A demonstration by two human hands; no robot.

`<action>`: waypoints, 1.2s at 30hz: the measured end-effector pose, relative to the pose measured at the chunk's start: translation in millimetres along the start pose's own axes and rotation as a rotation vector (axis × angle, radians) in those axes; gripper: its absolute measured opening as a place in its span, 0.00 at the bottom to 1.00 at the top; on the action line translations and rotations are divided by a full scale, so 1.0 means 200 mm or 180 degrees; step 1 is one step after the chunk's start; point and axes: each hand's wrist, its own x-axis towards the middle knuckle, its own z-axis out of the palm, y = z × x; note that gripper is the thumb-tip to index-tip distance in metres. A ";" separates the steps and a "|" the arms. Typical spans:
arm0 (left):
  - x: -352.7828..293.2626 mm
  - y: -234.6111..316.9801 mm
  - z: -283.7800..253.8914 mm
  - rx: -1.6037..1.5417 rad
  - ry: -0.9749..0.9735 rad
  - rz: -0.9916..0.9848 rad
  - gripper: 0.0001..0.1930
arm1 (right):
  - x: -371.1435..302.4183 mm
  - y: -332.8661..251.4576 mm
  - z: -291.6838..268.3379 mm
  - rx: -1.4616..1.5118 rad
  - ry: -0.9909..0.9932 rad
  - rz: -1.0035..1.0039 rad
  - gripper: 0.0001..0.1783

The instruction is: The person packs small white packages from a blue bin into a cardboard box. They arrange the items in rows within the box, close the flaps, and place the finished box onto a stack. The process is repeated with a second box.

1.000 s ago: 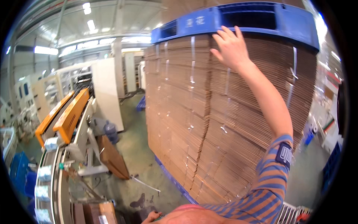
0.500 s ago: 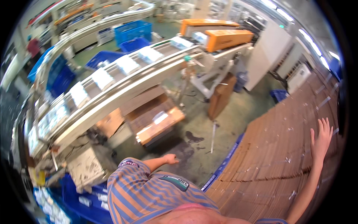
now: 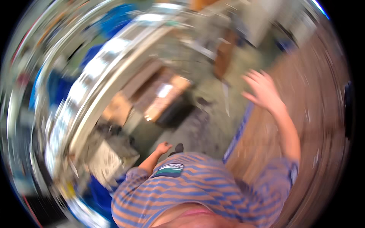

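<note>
We reach our right hand (image 3: 261, 88) well out ahead of the body, its back turned up, the fingers apart and pointing forward and to the left, the thumb standing off to the left side. Our right forearm (image 3: 286, 127) is bare and runs forward from the elbow, the wrist bending a little to the left. Our left hand (image 3: 164, 148) sits low and close to the torso (image 3: 190, 178), its fingers loosely bent; blur hides how far they curl. Our left forearm (image 3: 149, 164) is bare too, slanting forward and to the right.
</note>
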 end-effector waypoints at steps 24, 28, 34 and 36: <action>0.18 0.99 0.16 0.1682 -0.1222 0.2191 0.29 | -1.50 -1.10 0.89 0.3308 0.0811 0.4855 0.31; 0.30 0.73 -0.12 0.2186 -0.0780 0.1706 0.31 | -1.02 -0.73 1.07 0.4004 0.1197 0.4011 0.30; 0.62 0.41 -0.39 0.1375 -0.0167 0.0728 0.32 | -0.29 -0.32 1.42 0.4405 0.0746 0.3495 0.28; 0.65 0.44 -0.40 0.1099 -0.0150 0.0498 0.32 | -0.06 -0.12 1.60 0.4456 0.0530 0.3390 0.28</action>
